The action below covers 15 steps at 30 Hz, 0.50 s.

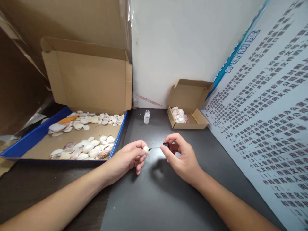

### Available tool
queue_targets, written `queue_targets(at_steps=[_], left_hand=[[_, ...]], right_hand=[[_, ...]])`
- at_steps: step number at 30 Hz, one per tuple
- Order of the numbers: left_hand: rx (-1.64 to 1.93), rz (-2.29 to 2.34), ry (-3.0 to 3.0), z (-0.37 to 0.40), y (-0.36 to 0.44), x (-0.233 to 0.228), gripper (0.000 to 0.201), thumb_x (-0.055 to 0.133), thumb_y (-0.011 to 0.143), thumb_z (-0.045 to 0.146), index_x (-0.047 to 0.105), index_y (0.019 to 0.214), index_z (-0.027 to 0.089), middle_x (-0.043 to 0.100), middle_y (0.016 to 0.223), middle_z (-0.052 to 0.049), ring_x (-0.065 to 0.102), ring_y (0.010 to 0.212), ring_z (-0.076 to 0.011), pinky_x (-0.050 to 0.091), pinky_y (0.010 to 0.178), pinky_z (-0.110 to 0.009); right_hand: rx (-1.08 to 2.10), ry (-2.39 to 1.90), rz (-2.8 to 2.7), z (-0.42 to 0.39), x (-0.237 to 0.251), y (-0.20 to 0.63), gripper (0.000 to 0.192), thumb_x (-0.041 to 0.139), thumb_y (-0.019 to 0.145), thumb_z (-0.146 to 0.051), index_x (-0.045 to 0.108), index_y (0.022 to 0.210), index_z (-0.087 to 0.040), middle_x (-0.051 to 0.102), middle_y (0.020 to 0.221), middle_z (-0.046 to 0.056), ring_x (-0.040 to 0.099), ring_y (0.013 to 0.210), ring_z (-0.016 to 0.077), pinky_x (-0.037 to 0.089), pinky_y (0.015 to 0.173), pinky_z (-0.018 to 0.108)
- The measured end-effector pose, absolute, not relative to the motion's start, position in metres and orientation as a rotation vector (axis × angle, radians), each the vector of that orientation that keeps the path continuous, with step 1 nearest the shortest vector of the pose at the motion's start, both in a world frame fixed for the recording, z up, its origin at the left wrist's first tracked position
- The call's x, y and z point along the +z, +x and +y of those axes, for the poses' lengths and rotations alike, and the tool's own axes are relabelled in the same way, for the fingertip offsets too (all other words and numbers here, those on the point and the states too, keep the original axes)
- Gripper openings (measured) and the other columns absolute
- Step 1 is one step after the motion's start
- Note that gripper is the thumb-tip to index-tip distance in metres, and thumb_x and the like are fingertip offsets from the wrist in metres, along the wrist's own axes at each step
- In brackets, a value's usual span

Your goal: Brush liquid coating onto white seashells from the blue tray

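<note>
Pinched in the fingertips of my left hand (132, 155) is a small whitish seashell (146, 149). My right hand (179, 155) grips the black cap of a thin brush applicator (166, 146), whose stem points left. The dark brush tip is at the shell, touching it or very close. Behind both hands, a small clear bottle (146, 116) stands upright without a cap on the dark table.
A blue-edged box (60, 117) with a raised cardboard lid holds several rows of seashells at left. A smaller cardboard box (198, 120) with shells stands back right. A white wall (187, 38) and a printed board (260, 106) bound the dark table (149, 205).
</note>
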State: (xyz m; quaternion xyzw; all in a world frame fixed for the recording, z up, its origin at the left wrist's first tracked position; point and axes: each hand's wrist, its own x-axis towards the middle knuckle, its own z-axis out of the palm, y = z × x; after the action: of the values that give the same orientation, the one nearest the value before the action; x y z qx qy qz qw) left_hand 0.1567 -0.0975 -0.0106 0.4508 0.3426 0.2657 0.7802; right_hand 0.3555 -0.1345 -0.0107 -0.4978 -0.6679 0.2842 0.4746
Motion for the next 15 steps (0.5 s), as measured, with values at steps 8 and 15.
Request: queue_targets(at_steps=[8, 15], left_hand=[[0.596, 0.731, 0.963, -0.0976, 0.1575, -0.0115, 0.016, 0.06, 0.086, 0.029, 0.048, 0.081, 0.019, 0.045, 0.062, 0.007, 0.042, 0.047, -0.0064, 0.04, 0.046, -0.02], [0.596, 0.728, 0.958, -0.0971, 0.1568, -0.0108, 0.016, 0.06, 0.086, 0.026, 0.047, 0.079, 0.019, 0.047, 0.062, 0.007, 0.044, 0.046, -0.0062, 0.042, 0.045, -0.02]], right_hand=[[0.704, -1.181, -1.636, -0.1345, -0.0116, 0.3556, 0.007, 0.055, 0.091, -0.026, 0.05, 0.092, -0.022, 0.048, 0.064, -0.007, 0.051, 0.051, 0.0103, 0.042, 0.051, 0.023], [0.694, -1.165, -1.628, -0.1352, -0.0108, 0.355, 0.008, 0.055, 0.089, -0.023, 0.047, 0.089, -0.023, 0.047, 0.067, -0.006, 0.047, 0.053, 0.0102, 0.041, 0.05, 0.023]])
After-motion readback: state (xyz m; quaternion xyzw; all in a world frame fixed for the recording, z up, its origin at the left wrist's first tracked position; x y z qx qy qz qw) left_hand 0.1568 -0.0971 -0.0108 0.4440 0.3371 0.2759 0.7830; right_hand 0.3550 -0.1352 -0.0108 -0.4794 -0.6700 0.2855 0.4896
